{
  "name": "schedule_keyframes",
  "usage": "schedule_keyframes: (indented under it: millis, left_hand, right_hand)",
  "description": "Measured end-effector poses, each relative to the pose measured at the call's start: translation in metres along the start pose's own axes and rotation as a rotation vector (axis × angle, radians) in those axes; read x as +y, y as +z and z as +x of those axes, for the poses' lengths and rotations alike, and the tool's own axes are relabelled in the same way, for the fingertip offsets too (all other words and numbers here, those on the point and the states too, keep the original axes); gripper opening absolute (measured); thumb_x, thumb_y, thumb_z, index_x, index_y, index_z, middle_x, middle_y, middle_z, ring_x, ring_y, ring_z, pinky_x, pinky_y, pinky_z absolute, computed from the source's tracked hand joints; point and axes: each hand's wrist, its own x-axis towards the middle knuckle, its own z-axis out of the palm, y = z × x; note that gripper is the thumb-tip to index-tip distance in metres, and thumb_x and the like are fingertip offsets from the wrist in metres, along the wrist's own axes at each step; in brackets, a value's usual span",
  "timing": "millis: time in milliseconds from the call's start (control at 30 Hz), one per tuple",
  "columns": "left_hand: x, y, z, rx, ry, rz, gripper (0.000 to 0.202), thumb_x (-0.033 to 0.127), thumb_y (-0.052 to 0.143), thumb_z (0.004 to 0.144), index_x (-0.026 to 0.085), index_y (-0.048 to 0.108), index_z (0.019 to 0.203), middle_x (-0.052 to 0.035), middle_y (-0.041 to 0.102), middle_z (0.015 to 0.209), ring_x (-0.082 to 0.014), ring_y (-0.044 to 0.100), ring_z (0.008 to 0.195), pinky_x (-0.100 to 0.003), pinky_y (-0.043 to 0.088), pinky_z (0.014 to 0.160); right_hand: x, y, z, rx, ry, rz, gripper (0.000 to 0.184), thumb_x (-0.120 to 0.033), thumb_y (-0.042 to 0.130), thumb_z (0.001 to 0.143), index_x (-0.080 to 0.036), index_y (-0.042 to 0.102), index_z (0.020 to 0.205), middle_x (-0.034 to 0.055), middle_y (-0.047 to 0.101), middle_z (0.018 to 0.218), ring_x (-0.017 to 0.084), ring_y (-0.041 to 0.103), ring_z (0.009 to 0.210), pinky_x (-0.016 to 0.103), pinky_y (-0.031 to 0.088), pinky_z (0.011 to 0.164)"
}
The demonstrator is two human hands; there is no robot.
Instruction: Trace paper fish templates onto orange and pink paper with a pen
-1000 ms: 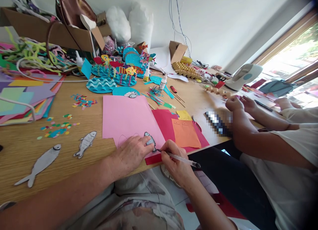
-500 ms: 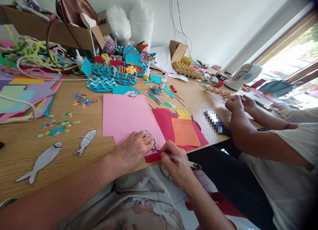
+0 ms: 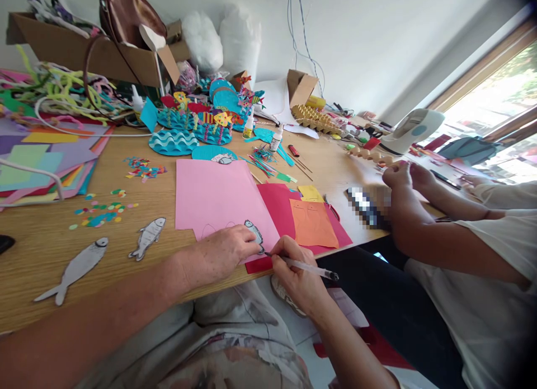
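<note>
My left hand (image 3: 220, 253) lies fingers-down on a small grey paper fish (image 3: 253, 231), pressing it onto the pink sheet (image 3: 218, 196) near the table's front edge. My right hand (image 3: 293, 268) grips a clear pen (image 3: 308, 269), its tip touching the pink sheet at the fish's lower end. Faint pen outlines show on the pink sheet left of the fish. A red sheet (image 3: 279, 210) lies under the pink one, with an orange piece (image 3: 312, 224) and a yellow piece (image 3: 310, 194) on it.
Two cut-out grey fish (image 3: 75, 268) (image 3: 147, 238) lie on the wooden table (image 3: 138, 210) at left, beside confetti (image 3: 98, 216) and stacked coloured paper (image 3: 42, 165). Blue wave crafts (image 3: 174, 141), glue bottles (image 3: 276, 138) and boxes fill the back. Another person's hands (image 3: 405, 176) work at right.
My left hand slid back toward me along the fish, uncovering more of it. The pen tip stays at the fish's lower end. The view shifted slightly.
</note>
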Motion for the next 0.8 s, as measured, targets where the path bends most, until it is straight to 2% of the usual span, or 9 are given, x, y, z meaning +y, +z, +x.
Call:
schedule_keyframes:
  millis: [133,300,800]
  left_hand:
    - [-0.0046,0.0016,-0.0024,0.010,0.040,0.037,0.023,0.009,0.045,0.085,0.019,0.059,0.099,-0.0059,0.056,0.107,-0.0191,0.051,0.094,-0.029,0.043,0.081]
    - [-0.0042,-0.0002,-0.0026,-0.020,0.039,0.057,0.021,0.010,0.045,0.085,0.019,0.061,0.097,-0.0066,0.057,0.105,-0.0196,0.051,0.094,-0.029,0.043,0.081]
    - [-0.0030,-0.0064,-0.0014,-0.008,0.000,-0.076,0.025,0.016,0.044,0.089,0.021,0.065,0.102,-0.0055,0.059,0.101,-0.0186,0.053,0.095,-0.028,0.042,0.085]
  right_hand:
    - [0.0014,-0.0002,0.0001,-0.003,0.005,0.003,0.009,-0.012,0.043,0.072,-0.020,0.045,0.067,-0.0059,0.043,0.054,0.010,0.039,0.050,0.021,0.029,0.049]
    - [0.0012,0.0005,-0.0006,-0.011,-0.012,0.013,0.010,-0.012,0.043,0.072,-0.020,0.044,0.066,-0.0058,0.043,0.054,0.010,0.039,0.050,0.021,0.029,0.049]
    - [-0.0030,0.0065,0.0027,-0.021,-0.020,0.057,0.010,-0.011,0.042,0.070,-0.019,0.047,0.068,-0.0056,0.043,0.054,0.009,0.037,0.049,0.020,0.029,0.048]
